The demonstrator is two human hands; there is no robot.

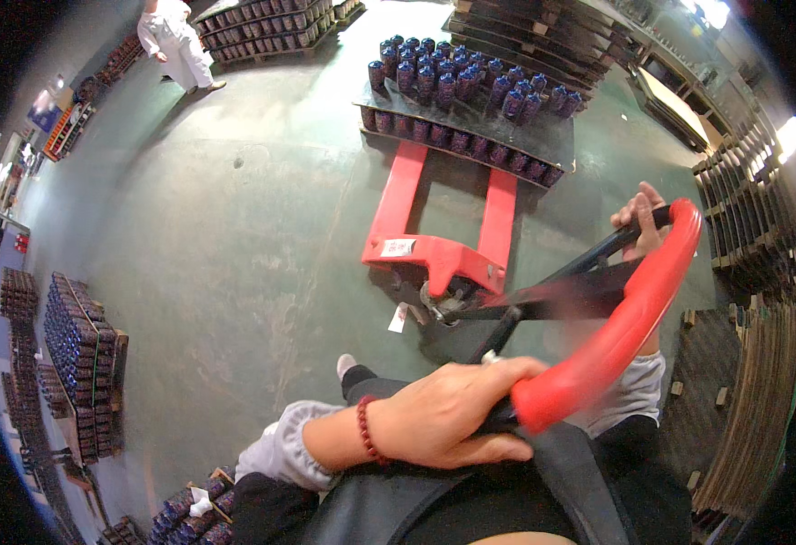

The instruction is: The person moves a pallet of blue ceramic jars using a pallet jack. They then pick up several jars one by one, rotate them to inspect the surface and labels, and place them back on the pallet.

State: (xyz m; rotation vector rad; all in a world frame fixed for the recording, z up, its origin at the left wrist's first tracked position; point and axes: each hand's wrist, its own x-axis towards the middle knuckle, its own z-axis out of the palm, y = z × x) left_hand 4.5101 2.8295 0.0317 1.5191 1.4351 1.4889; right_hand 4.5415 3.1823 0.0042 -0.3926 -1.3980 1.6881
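A red pallet jack stands on the floor in front of me, its two forks reaching under a loaded pallet. Its loop handle, red on the outer grip with black side bars, tilts close to my body. At the lower left end of the grip, my left hand is closed round the handle; a dark red bead bracelet circles that wrist. Farther off on the right, my right hand is curled round the black bar by the grip's other end. Part of that forearm is hidden behind the handle.
Several blue-topped cylindrical packs stand on a sheet over the pallet's lower layer. Stacked wooden pallets rise behind it and along the right. Loaded pallets line the left. A person in white is at the far left.
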